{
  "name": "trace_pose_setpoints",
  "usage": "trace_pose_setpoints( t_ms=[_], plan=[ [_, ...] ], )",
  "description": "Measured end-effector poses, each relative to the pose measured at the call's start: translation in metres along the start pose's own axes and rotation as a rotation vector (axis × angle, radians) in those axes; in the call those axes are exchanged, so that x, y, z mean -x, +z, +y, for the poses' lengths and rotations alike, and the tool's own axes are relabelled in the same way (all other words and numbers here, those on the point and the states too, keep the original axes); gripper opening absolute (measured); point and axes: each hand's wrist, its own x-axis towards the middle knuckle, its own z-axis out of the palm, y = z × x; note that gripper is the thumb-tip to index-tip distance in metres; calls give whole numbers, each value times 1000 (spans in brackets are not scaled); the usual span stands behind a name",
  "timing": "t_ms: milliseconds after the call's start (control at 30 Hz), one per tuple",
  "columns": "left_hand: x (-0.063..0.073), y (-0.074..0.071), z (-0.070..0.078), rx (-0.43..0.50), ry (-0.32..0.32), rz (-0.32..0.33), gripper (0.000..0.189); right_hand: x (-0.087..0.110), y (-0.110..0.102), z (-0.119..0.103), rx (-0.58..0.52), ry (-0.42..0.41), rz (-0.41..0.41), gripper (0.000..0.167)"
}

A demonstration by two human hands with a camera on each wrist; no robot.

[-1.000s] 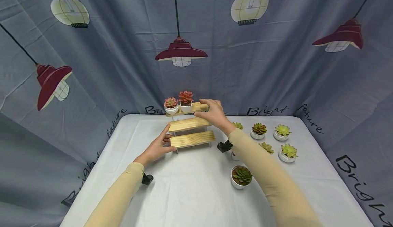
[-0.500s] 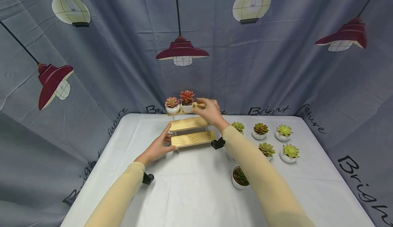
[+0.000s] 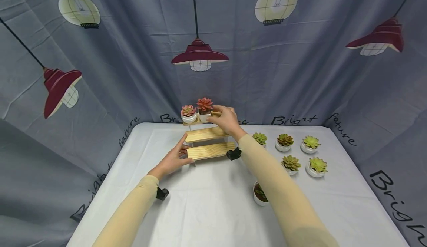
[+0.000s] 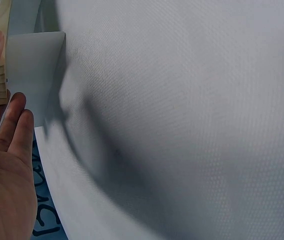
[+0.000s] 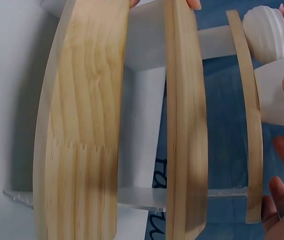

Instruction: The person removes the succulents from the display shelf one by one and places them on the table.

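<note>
A three-tier wooden stand [image 3: 211, 150] with clear supports stands at the back of the table. My left hand [image 3: 171, 161] holds the left end of its lower tiers; the left wrist view shows the thumb pressing a wooden edge [image 4: 0, 75], with fingertips on the other side. On the top tier sit a pink succulent in a round white pot [image 3: 189, 115] and a red succulent in a square white pot [image 3: 204, 109]. My right hand [image 3: 227, 121] pinches the square pot [image 5: 274, 95] at its right side, thumb in front. The index finger is partly hidden.
Right of the stand, several potted green succulents stand on the white table, among them a brownish one [image 3: 284, 141] and a light green one [image 3: 316, 166]. A dark green potted succulent [image 3: 260, 194] is partly behind the right sleeve. A grey-blue curtain [image 3: 160, 72] hangs behind.
My right hand has moved left along the top tier, from apart from the square pot to touching it. My left hand keeps its hold on the stand. The view has shifted slightly.
</note>
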Motion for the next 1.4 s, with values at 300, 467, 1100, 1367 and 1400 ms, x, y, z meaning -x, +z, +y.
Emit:
trace_pose_setpoints(
  t_ms=[300,467,1100,1367,1400],
  plan=[
    [0,0,0,2,11,-1,113,-4,3,-2,64,9,-12,71],
    [-1,0,0,3,6,1,113,-7,4,-2,72,15,-16,72],
    [-2,2,-1,-13,-9,16,113,-7,7,1,33,-4,-23,66],
    [-3,2,-2,-4,-8,13,113,-8,9,1,37,-19,-14,65],
    [-3,2,-2,-3,-6,13,113,-7,9,1,38,-21,-15,65]
  ],
)
